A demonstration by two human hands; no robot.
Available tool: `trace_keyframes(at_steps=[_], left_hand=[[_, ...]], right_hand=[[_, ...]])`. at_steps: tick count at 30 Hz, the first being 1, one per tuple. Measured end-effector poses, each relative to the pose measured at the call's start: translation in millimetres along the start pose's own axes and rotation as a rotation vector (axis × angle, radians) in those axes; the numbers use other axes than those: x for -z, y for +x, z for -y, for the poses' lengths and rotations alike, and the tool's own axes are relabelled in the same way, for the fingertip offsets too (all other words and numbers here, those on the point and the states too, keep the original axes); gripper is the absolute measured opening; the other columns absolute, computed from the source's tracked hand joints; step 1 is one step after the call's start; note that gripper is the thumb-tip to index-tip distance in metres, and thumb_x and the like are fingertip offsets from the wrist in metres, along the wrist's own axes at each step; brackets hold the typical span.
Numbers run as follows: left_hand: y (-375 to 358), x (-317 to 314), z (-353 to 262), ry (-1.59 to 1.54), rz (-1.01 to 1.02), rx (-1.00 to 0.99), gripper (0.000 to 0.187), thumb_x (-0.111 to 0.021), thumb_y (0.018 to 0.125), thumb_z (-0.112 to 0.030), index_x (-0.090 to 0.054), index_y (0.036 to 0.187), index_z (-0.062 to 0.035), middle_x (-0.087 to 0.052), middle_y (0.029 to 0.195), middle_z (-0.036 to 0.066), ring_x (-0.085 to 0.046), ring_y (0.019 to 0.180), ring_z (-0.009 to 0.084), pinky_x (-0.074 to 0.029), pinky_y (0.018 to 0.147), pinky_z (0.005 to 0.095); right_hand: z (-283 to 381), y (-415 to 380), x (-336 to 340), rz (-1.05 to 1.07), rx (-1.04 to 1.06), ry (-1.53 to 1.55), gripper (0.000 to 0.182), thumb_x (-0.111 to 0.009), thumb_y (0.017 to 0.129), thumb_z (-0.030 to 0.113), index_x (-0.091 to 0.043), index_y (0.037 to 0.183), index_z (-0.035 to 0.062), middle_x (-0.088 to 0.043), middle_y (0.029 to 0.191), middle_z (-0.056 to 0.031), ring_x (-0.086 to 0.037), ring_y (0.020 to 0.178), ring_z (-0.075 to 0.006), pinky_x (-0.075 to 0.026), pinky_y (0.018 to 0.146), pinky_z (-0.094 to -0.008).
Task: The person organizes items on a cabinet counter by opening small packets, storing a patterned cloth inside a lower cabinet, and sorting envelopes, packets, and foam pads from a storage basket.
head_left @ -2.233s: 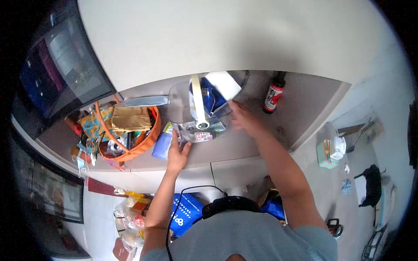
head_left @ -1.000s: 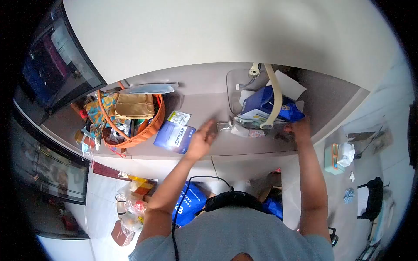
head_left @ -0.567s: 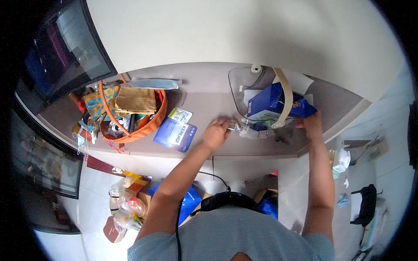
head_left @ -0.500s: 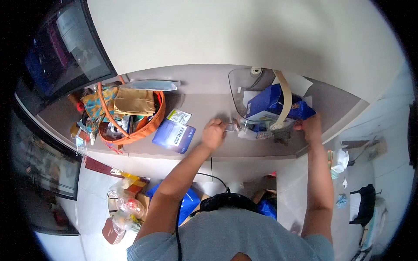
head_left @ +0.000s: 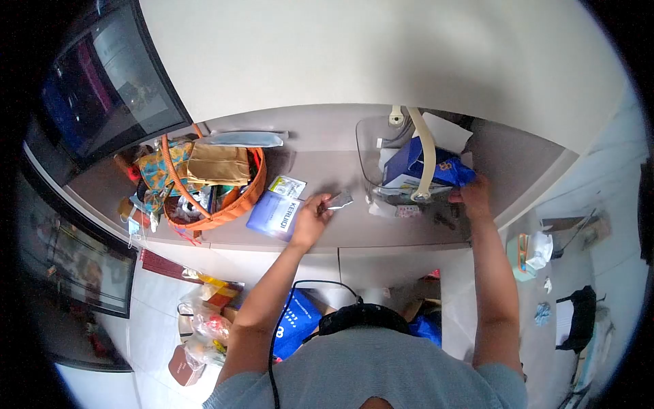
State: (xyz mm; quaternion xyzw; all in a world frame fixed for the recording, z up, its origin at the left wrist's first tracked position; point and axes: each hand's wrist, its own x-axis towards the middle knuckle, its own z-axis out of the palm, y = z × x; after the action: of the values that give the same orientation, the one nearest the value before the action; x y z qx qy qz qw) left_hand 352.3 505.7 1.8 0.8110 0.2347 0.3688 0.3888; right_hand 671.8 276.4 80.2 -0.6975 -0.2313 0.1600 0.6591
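Silvery packet sits pinched in your left hand, left of the clear basket; grip it lightly. Your right hand, at the basket's right: hold unclear.

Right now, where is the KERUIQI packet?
In the head view, the KERUIQI packet lies on the shelf, left of centre, between the orange basket and the left hand.

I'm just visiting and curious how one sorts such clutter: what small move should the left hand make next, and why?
Probably lay the small silvery packet beside the KERUIQI pack. The left hand holds it near that pack, with bare shelf between there and the clear basket, while the right hand is by the blue bag.
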Motion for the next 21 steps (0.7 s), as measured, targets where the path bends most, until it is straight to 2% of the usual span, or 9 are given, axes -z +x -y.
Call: trace_keyframes(at_steps=[2, 5, 8, 10, 12, 14, 16, 18, 21], left_hand=[[-3.5, 2.5, -6.6, 0.025, 0.008, -0.014, 0.035, -0.065, 0.076, 0.005, -0.058, 0.111, 0.0004, -0.058, 0.098, 0.012, -0.059, 0.089, 0.0232, -0.048, 0.079, 0.0292], [-10.4, -0.6, -1.0, -0.024, 0.04, 0.083, 0.036, -0.064, 0.078, 0.005, -0.058, 0.112, 0.0002, -0.057, 0.098, 0.01, -0.059, 0.088, 0.0193, -0.048, 0.078, 0.0272], [-23.6, -10.9, 16.3, -0.305, 0.012, 0.133, 0.035, -0.061, 0.079, 0.007, -0.057, 0.113, 0.0001, -0.055, 0.096, 0.005, -0.057, 0.086, 0.0133, -0.047, 0.075, 0.0248], [-39.0, -6.7, -6.1, -0.273, -0.023, 0.211, 0.035, -0.059, 0.079, 0.008, -0.057, 0.113, -0.0008, -0.053, 0.096, 0.002, -0.055, 0.083, 0.0093, -0.045, 0.071, 0.0228], [-50.7, -12.1, -31.6, -0.41, -0.036, 0.219, 0.037, -0.06, 0.078, 0.008, -0.056, 0.113, -0.0011, -0.053, 0.095, 0.002, -0.053, 0.081, 0.0086, -0.045, 0.069, 0.0223], [-68.1, -26.1, -29.7, -0.455, -0.041, 0.174, 0.037, -0.062, 0.077, 0.007, -0.054, 0.112, -0.0023, -0.053, 0.091, 0.002, -0.053, 0.079, 0.0089, -0.044, 0.067, 0.0223], [-79.1, -36.6, -52.2, -0.445, 0.007, 0.167, 0.035, -0.062, 0.077, 0.007, -0.054, 0.109, -0.0024, -0.053, 0.091, 0.002, -0.054, 0.08, 0.0098, -0.045, 0.068, 0.0231], [-84.4, -38.4, -84.3, -0.303, 0.11, 0.076, 0.034, -0.063, 0.078, 0.007, -0.051, 0.108, -0.0029, -0.056, 0.1, 0.006, -0.057, 0.087, 0.0149, -0.048, 0.077, 0.0283], [-88.1, -37.5, -113.7, 0.007, 0.095, -0.078, 0.03, -0.067, 0.076, -0.001, -0.054, 0.103, -0.0015, -0.056, 0.091, 0.01, -0.058, 0.08, 0.0207, -0.048, 0.072, 0.032]], right_hand=[[-8.2, 0.6, -1.7, -0.044, 0.037, 0.056, 0.041, -0.057, 0.085, 0.008, -0.041, 0.119, -0.0071, -0.06, 0.088, -0.0155, -0.063, 0.068, -0.0243, -0.057, 0.05, -0.0331], [-15.8, 3.9, 1.5, 0.077, -0.026, -0.148, 0.035, -0.051, 0.089, 0.011, -0.043, 0.119, -0.0055, -0.057, 0.101, -0.0152, -0.063, 0.072, -0.0228, -0.058, 0.06, -0.0305], [-8.0, -23.8, -6.7, -0.047, -0.044, 0.0, 0.03, -0.044, 0.093, 0.014, -0.049, 0.118, -0.0021, -0.053, 0.111, -0.0139, -0.062, 0.085, -0.0223, -0.055, 0.072, -0.0284], [-13.4, -55.3, -12.9, -0.298, 0.236, 0.088, 0.035, -0.047, 0.093, 0.023, -0.045, 0.121, 0.0008, -0.056, 0.111, -0.014, -0.059, 0.098, -0.0212, -0.053, 0.08, -0.0355], [-69.9, -94.8, -21.7, -0.294, 0.256, -0.047, 0.035, -0.046, 0.095, 0.027, -0.05, 0.121, 0.0035, -0.054, 0.118, -0.0122, -0.057, 0.102, -0.0212, -0.047, 0.088, -0.0338], [-75.6, -143.0, -60.2, 0.009, 0.332, 0.016, 0.032, -0.049, 0.095, 0.022, -0.051, 0.121, 0.0037, -0.056, 0.113, -0.0082, -0.056, 0.102, -0.018, -0.045, 0.088, -0.0298], [-32.2, -183.0, -100.6, 0.263, 0.12, 0.067, 0.03, -0.053, 0.093, 0.017, -0.051, 0.12, 0.0031, -0.058, 0.108, -0.0048, -0.054, 0.102, -0.0135, -0.043, 0.088, -0.0274], [-44.8, -196.6, -128.5, 0.23, 0.065, 0.147, 0.029, -0.054, 0.093, 0.021, -0.054, 0.115, 0.0023, -0.06, 0.104, -0.0053, -0.057, 0.093, -0.0147, -0.046, 0.082, -0.0279], [-62.1, -196.0, -133.2, 0.214, 0.036, 0.221, 0.025, -0.057, 0.091, 0.023, -0.058, 0.103, 0.0005, -0.063, 0.091, -0.0054, -0.058, 0.08, -0.0141, -0.048, 0.072, -0.0281]])
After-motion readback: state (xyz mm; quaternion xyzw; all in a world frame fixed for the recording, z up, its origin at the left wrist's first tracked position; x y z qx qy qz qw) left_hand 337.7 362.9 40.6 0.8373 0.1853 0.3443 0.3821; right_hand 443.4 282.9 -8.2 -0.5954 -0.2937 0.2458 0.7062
